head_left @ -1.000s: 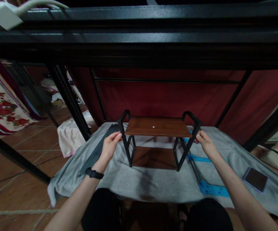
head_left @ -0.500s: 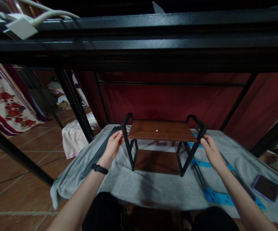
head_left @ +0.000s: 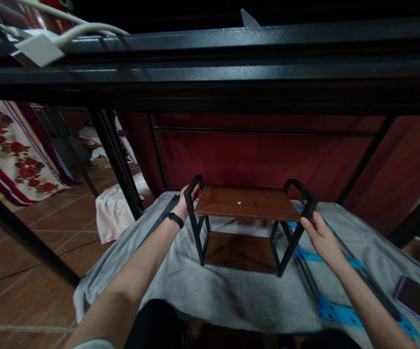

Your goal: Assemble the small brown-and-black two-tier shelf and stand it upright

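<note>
A small two-tier shelf (head_left: 246, 202) with brown wood boards and black metal side frames stands upright on a grey blanket (head_left: 184, 286). My left hand (head_left: 185, 201) wraps around its left side frame near the upper board, with part of the fingers behind the black metal. On the other side, my right hand (head_left: 318, 233) grips the right frame just below the upper board, thumb at the front. A small white spot marks the upper board. The lower board (head_left: 241, 252) is partly shadowed.
Thin dark rods (head_left: 161, 218) lie left of the shelf. To the right are blue perforated strips (head_left: 341, 312) with dark bars, and a phone (head_left: 417, 298). A black metal beam (head_left: 210, 68) crosses overhead, with a white cable plug (head_left: 39, 48). Red cloth (head_left: 261, 155) hangs behind.
My left hand has moved farther back and up along the left frame, now reaching around it. The right hand stays at the right frame. The view has shifted slightly.
</note>
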`<state>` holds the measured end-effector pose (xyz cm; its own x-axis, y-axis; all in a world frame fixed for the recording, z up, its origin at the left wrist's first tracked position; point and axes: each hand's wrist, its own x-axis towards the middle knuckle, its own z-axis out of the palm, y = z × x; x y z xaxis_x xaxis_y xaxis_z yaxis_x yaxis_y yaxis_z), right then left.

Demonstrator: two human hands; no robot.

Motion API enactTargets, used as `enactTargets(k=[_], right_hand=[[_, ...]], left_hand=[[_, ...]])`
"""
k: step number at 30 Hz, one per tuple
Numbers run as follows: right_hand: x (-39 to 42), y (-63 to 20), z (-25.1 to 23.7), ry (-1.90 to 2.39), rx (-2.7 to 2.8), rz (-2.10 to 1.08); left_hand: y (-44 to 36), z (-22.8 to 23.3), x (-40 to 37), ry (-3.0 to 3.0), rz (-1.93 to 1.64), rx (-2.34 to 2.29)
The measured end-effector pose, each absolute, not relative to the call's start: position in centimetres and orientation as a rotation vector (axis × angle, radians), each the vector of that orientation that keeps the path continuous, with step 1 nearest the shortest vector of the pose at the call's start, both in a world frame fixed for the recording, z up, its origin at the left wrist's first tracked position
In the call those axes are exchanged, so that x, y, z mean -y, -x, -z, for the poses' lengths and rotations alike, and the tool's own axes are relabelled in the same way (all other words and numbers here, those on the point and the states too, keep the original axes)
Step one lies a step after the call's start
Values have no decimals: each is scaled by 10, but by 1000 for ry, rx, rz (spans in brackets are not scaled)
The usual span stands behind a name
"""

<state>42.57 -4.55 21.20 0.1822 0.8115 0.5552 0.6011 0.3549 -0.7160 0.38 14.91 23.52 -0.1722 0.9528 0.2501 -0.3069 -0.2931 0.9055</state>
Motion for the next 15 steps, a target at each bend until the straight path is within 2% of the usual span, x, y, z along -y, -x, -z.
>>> enactTargets(k=[9, 15], right_hand=[[42, -426, -212, 1316, 1528, -250], [42, -422, -214, 1309, 1517, -262]], left_hand=[[6, -229, -170, -1159, -1533, -939], [10, -229, -175, -1258, -1587, -934]])
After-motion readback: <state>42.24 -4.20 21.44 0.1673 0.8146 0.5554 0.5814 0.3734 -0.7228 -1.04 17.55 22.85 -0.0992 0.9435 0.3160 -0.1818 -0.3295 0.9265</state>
